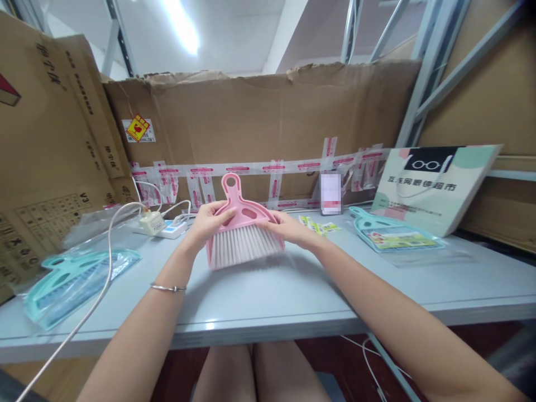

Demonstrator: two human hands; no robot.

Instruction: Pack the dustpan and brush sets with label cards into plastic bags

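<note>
Above the middle of the counter (259,298), the pink brush (243,243) stands nearly upright with its handle up and its bristles down, and the pink dustpan (282,243) lies close behind it. The left hand (211,220) pinches the pair at one side, with its thumb across the front; the right hand (291,228) pinches the opposite side, its thumb near the bristle roots. The fingers behind are mostly hidden. Such a two-sided hold probably keeps both pieces together and level. Two blue dustpan sets in plastic, one at the left (79,282) and one at the right (397,234), lie toward the sides, perhaps so that the middle gives working room. The phone (331,192) stands at the back, maybe for easy viewing. The counter is smooth, pale and slightly shiny. Around it are a taped cardboard wall (268,120), metal shelf posts and a bright ceiling lamp (180,25).
</note>
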